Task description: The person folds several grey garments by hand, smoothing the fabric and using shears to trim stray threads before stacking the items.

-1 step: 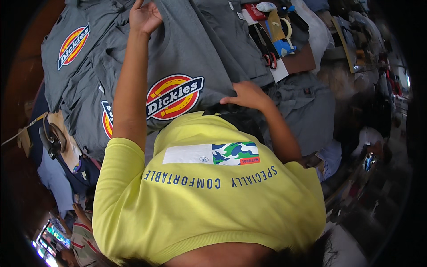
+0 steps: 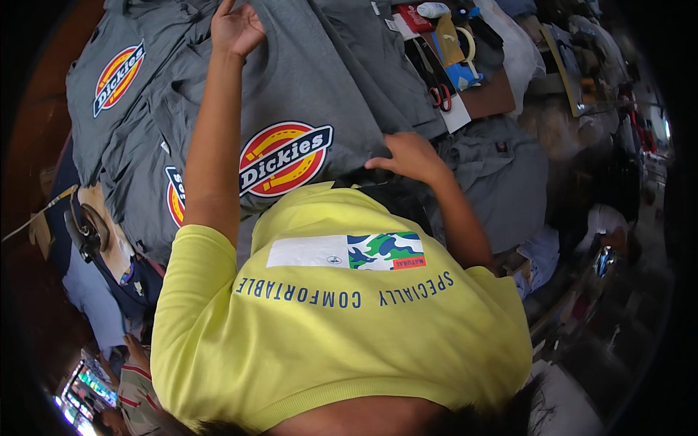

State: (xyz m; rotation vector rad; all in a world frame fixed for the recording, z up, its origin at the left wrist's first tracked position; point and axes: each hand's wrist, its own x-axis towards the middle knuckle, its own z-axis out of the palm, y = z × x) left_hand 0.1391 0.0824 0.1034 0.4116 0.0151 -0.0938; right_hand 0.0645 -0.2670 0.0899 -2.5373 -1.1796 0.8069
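Observation:
A grey T-shirt [image 2: 342, 102] with a large red, yellow and navy logo print lies before me, its near edge by my yellow shirt. My left hand [image 2: 238, 30] reaches to the far side, palm up, its fingers closed at the grey T-shirt's cloth edge. The top of the picture cuts off part of that hand. At the grey T-shirt's right edge is my right hand [image 2: 413, 156], open, thumb stretched out to the left and fingertips touching the cloth. More grey T-shirts [image 2: 145, 51] with the same print spread out to the left.
Right of the cloth lie black scissors [image 2: 440, 94] with red handles, a tape roll [image 2: 468, 47] and a brown flat piece [image 2: 491, 102]. A folded grey garment [image 2: 502, 174] sits beyond my right hand. At lower left a person's striped sleeve [image 2: 137, 392] shows.
My right hand and the T-shirt edge beside it have shifted slightly to the right. The left hand has hardly moved.

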